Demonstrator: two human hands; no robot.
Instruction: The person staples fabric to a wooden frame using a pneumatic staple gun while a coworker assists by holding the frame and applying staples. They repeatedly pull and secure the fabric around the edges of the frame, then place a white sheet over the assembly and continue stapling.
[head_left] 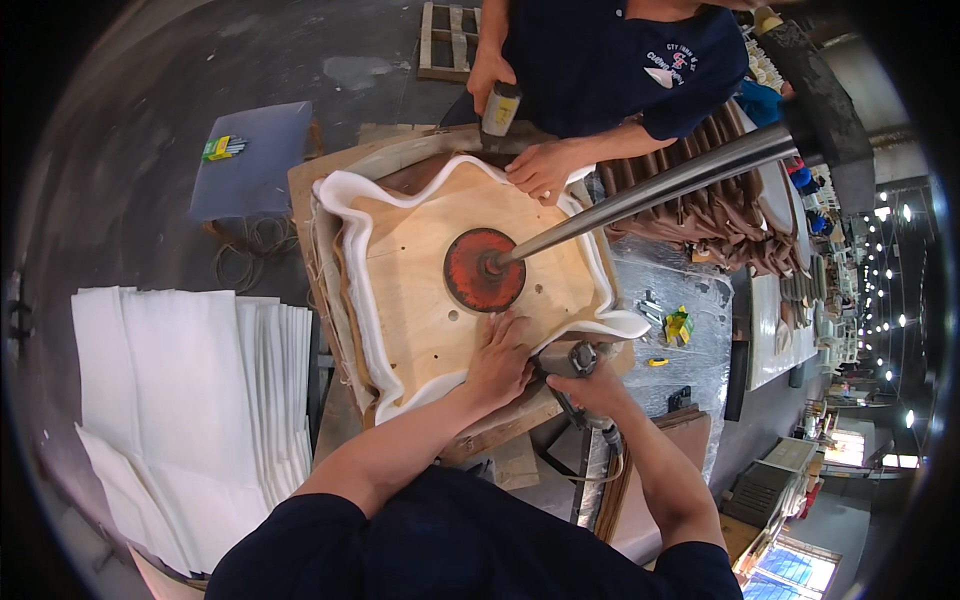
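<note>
A square plywood seat board lies on a work stand, with white foam folded up around its edges. A red round press pad on a steel rod pushes down on the board's middle. My left hand lies flat on the board at its near edge, pressing the white foam there. My right hand grips a metal staple gun right beside it. Across the board another person's hand holds the far foam edge, and their other hand holds a second staple gun.
A stack of white foam sheets lies at the left. A grey panel with a small yellow-green box rests on the floor beyond. Brown folded material and small tools on a silvery bench sit at the right.
</note>
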